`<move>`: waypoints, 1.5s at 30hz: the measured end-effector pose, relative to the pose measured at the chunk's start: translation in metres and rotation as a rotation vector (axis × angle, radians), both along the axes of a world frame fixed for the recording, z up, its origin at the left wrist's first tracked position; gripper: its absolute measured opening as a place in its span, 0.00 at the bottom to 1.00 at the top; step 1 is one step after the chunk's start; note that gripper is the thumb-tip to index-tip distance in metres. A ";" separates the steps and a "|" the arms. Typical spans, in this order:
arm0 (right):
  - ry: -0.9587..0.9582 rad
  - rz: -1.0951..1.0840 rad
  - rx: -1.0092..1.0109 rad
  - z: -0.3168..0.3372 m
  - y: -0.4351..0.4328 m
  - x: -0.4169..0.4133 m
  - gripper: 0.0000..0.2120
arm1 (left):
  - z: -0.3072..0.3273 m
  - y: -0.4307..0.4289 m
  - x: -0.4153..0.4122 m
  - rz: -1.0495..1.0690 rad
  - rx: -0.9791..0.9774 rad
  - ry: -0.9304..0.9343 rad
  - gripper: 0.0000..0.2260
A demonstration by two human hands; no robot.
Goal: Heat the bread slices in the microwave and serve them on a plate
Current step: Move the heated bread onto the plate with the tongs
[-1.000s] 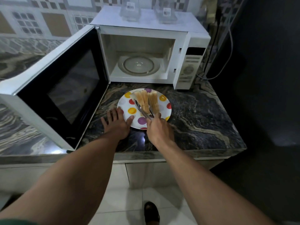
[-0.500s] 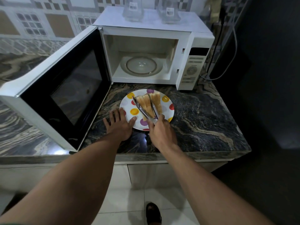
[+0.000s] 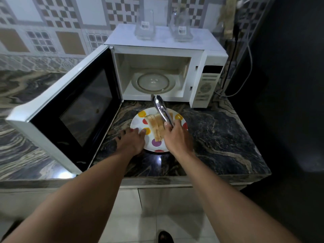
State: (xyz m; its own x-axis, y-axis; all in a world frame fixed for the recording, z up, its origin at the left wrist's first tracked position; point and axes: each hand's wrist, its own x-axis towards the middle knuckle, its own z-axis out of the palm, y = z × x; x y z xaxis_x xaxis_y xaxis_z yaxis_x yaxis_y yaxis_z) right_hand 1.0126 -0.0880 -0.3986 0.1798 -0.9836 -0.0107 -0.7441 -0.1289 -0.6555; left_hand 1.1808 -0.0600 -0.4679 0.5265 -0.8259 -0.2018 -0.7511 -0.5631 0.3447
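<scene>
Shiny metal tongs [image 3: 162, 110] gleam just beyond the fingers [image 3: 167, 124]; beneath them a glossy spotted plate [image 3: 140, 122] sits on polished, veined stone table [image 3: 219, 137]; ahead, smooth white microwave [image 3: 206, 55].

We see the plate [image 3: 154, 146] on the counter [image 3: 219, 137] before the microwave [image 3: 157, 67], bread [image 3: 156, 123] on it. The door [image 3: 73, 106] stands left; two jars [image 3: 145, 25] sit atop.

Tongs [image 3: 162, 111] in right hand [image 3: 177, 137] — above bread [image 3: 156, 125]
</scene>
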 end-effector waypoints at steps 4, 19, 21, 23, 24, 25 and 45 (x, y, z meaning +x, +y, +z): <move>-0.153 -0.028 0.066 0.005 -0.012 0.002 0.16 | 0.043 -0.011 -0.014 0.046 -0.315 -0.013 0.27; -0.661 0.157 0.410 0.034 -0.021 -0.013 0.09 | 0.145 -0.033 -0.035 -0.003 -0.551 1.039 0.10; -0.681 0.163 0.407 0.039 -0.021 -0.016 0.10 | 0.154 -0.031 -0.036 -0.009 -0.557 1.121 0.09; -0.694 0.158 0.431 0.045 -0.022 -0.021 0.11 | 0.161 -0.032 -0.036 -0.033 -0.563 1.133 0.08; -0.678 0.168 0.462 0.049 -0.022 -0.025 0.11 | 0.165 -0.033 -0.036 -0.044 -0.570 1.120 0.08; -0.647 0.180 0.504 0.052 -0.023 -0.030 0.11 | 0.168 -0.035 -0.034 -0.046 -0.578 1.107 0.08; -0.795 0.227 0.400 0.054 -0.043 -0.039 0.10 | 0.178 -0.052 -0.023 0.070 -0.629 1.186 0.10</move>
State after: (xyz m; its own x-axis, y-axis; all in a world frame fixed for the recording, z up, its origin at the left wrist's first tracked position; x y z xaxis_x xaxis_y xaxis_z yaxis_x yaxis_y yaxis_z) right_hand 0.9733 -0.1312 -0.3446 0.4684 -0.8734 -0.1336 -0.0401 0.1300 -0.9907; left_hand 1.1581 -0.1120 -0.2899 0.3446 -0.9248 -0.1611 0.2021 -0.0945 0.9748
